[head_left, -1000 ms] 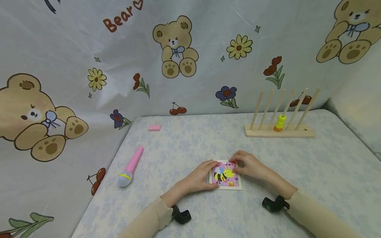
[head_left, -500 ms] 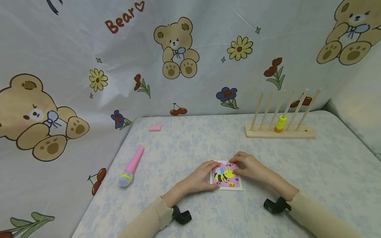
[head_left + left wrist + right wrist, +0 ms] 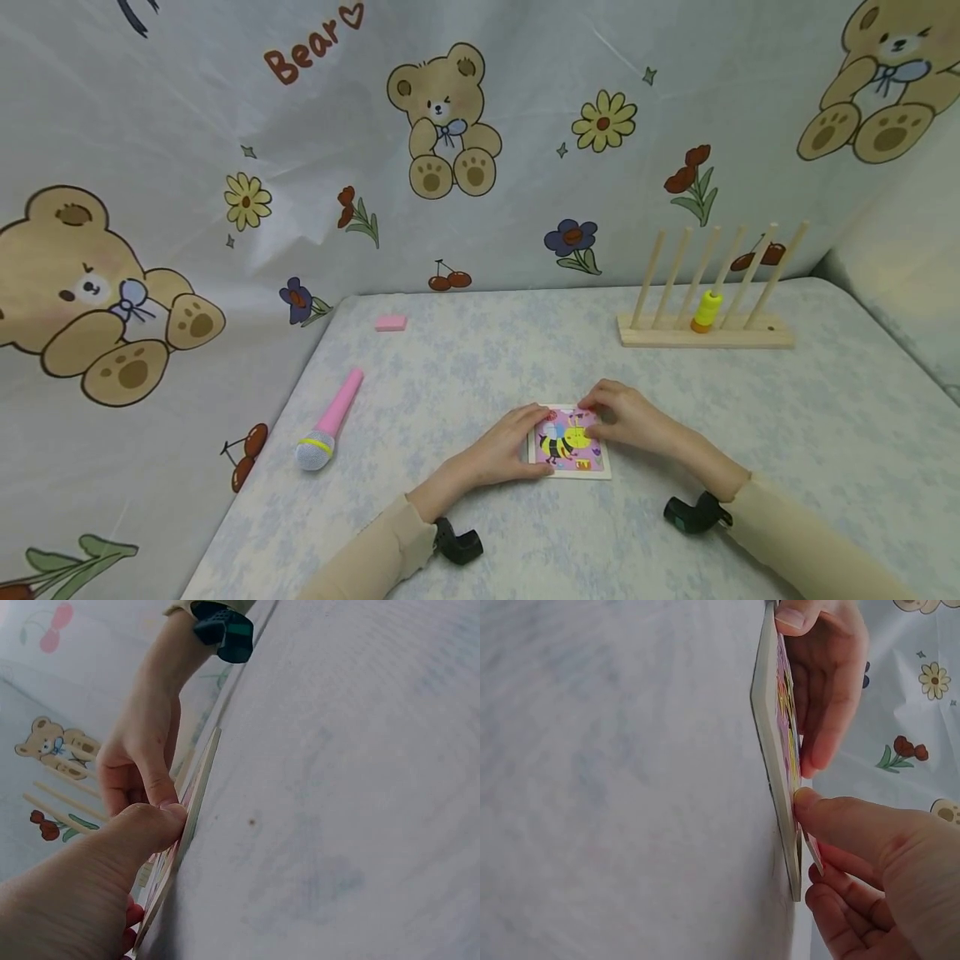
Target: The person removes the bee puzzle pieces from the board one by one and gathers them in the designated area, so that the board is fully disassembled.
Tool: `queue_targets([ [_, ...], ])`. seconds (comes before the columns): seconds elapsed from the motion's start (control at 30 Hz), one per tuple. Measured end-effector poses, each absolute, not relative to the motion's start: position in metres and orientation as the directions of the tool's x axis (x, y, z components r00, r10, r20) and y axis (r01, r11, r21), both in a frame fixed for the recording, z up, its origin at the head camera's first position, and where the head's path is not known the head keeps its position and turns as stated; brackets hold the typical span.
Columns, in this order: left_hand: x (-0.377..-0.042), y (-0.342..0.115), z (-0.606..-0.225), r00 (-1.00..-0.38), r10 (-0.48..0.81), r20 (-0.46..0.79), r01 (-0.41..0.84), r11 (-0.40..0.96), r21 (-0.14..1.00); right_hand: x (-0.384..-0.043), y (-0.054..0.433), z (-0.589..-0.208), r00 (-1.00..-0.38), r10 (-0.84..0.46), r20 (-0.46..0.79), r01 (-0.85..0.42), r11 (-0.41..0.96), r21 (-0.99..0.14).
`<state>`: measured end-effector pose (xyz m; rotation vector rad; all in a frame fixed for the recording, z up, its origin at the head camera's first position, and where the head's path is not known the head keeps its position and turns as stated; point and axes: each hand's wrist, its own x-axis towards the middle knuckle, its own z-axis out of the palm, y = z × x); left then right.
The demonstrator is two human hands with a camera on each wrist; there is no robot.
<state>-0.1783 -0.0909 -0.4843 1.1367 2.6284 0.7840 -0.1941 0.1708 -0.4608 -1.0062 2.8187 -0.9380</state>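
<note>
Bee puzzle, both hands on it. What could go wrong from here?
1. The piece pinched by the right hand tilts off the puzzle board; it might catch on the rim or slip from the fingers.
2. The left hand holds the board's left side; if that loosens, the board might slide.

A puzzle board (image 3: 579,476) lies on a table (image 3: 465,358) between a person's left hand (image 3: 497,448) and right hand (image 3: 633,419), a puzzle piece (image 3: 814,855) at its far right corner. Left, a microphone (image 3: 334,417) lies before a block (image 3: 391,322); behind, at right, stands a peg rack (image 3: 705,337), rings (image 3: 707,309) on one peg (image 3: 730,258).
</note>
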Motion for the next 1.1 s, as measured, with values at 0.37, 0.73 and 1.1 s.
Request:
queue_targets([
  [0.37, -0.1775, -0.0918, -0.4864, -0.695, 0.717, 0.051, 0.627, 0.569, 0.531, -0.192, 0.1657, -0.4576, -0.781, -0.597, 0.184, -0.601, 0.636, -0.485],
  [0.73, -0.1781, -0.0912, -0.485, -0.691, 0.72, 0.058, 0.633, 0.566, 0.528, -0.1952, 0.1654, -0.4521, -0.769, -0.618, 0.161, -0.607, 0.627, -0.488],
  [1.1, -0.1774, -0.0901, -0.4842, -0.697, 0.715, 0.055, 0.627, 0.571, 0.531, -0.1914, 0.1648, -0.4538, -0.697, -0.659, 0.282, -0.716, 0.621, -0.318],
])
